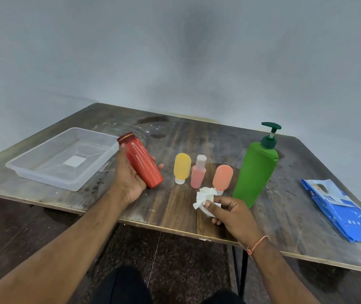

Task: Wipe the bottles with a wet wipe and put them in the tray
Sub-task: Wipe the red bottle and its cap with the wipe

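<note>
Left hand (pixel 131 176): I grip the red bottle (pixel 142 161), tilted clear of the table for wiping.
Right hand (pixel 230 212): pinches the crumpled wipe (pixel 204 197), ready.
Tray (pixel 32 172): left, no bottles inside.
Other bottles (pixel 198 175): standing, waiting.

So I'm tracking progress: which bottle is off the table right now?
The red bottle, held tilted in the left hand. The yellow, pink, orange and green pump bottles all stand on the table.
</note>
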